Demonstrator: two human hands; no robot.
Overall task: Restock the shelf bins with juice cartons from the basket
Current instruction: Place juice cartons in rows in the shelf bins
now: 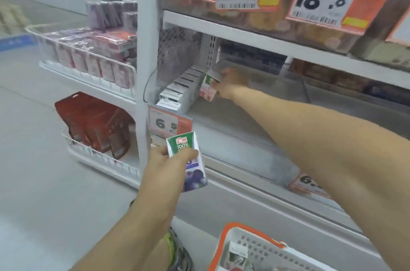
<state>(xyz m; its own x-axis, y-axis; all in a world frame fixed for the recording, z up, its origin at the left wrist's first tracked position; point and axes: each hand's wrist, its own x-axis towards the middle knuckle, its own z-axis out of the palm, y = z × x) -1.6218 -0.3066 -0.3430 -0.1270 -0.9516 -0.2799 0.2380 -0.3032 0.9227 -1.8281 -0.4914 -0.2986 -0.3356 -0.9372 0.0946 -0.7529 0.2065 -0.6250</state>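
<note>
**Head view: two cartons in hand, one at the bin**

Your left hand [165,161] grips the grape carton [188,160] low, in front of the shelf edge. It's tilted, so it could slip. Your right hand [230,84] pinches the red carton [207,89] just beside the stocked row [177,91]; a nudge could topple it. The basket [250,246] sits below.
</note>
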